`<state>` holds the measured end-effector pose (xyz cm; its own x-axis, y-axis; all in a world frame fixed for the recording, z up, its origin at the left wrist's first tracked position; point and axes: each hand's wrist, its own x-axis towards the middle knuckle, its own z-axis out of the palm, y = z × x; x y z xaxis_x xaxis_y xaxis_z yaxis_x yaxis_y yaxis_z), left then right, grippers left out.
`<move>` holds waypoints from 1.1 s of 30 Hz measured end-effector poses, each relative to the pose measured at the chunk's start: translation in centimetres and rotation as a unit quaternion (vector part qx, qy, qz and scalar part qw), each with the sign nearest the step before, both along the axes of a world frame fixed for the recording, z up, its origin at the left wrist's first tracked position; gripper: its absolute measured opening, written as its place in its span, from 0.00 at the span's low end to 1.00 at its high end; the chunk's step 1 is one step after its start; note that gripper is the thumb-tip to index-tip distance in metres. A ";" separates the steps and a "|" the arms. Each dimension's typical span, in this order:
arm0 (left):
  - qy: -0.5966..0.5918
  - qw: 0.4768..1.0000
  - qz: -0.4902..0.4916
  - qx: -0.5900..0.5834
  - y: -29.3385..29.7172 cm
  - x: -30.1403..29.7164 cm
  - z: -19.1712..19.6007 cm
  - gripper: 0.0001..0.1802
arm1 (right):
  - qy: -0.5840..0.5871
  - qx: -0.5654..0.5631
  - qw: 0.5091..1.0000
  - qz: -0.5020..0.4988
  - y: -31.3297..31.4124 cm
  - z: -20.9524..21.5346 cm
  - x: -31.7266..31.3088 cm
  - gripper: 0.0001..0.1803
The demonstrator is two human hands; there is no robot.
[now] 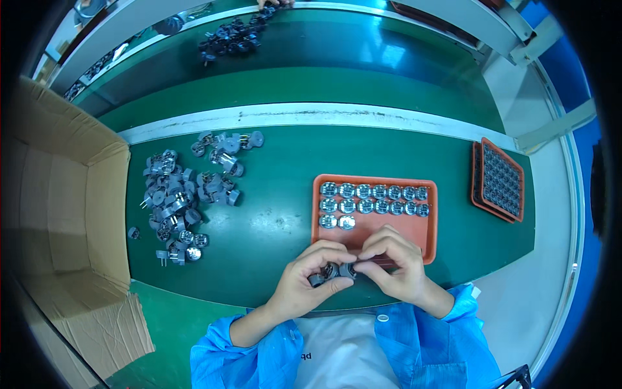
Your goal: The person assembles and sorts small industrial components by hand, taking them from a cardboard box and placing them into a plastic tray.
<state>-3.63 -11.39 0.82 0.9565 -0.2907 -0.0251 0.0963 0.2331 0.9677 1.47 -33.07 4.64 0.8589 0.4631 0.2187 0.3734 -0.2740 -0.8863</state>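
Observation:
My left hand [301, 285] is closed around several small grey round electrical parts [317, 280], just in front of an orange tray. My right hand [400, 267] meets it there, thumb and forefinger pinched at the edge of one of these parts [348, 270]. The fingers hide much of what they hold. The orange tray [316, 227] bears rows of similar round parts with shiny faces up: two full rows at the back and two parts [346, 222] in a third row. My hands cover some of the tray's near side.
A loose heap of grey parts [172, 198] lies on the green table [272, 214] to the left, beside an open cardboard box [103, 201]. Filled orange trays [499, 181] stand stacked at the right. Beyond a white rail [291, 113], another person's hand [275, 3] touches more dark parts [233, 37].

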 end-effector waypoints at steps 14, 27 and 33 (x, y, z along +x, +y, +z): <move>0.276 0.881 -0.025 -0.382 1.5 0.9 1.1 0.33 | -0.246 -0.211 0.944 -0.061 -0.7 -2.4 4.7 0.07; 0.215 0.911 -0.124 -0.331 0.0 1.2 2.0 0.42 | -0.174 -0.114 0.966 0.155 0.3 1.3 1.1 0.25; 0.253 0.893 -0.164 -0.334 0.9 0.8 1.4 0.41 | -0.089 -0.032 0.983 0.155 -0.2 1.0 0.5 0.22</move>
<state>-2.85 -10.47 2.25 0.7321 -0.6654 -0.1456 0.6509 0.6205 0.4374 1.95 -33.30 5.69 0.6257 0.7136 0.3151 0.5951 -0.1756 -0.7842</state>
